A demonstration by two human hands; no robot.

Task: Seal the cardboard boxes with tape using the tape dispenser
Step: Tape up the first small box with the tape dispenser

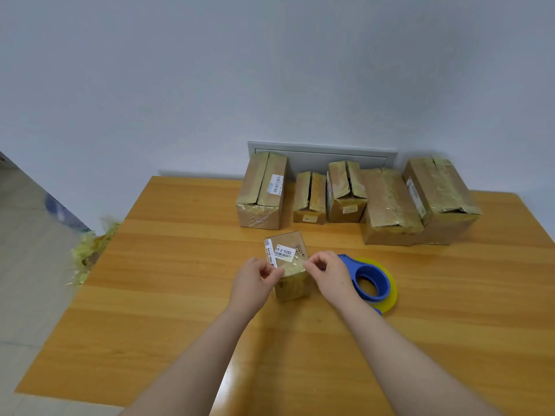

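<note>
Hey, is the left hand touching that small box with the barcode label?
Touching. In the head view the left hand pinches the small box at its taped near top edge.

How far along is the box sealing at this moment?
Done: unclear; the five back boxes wear yellowish tape, but several seams gape. In hand: left hand and right hand pinch a tape strip over the small box at its near edge; the tape dispenser lies beside it. Left: finishing this box, perhaps resealing those.
</note>
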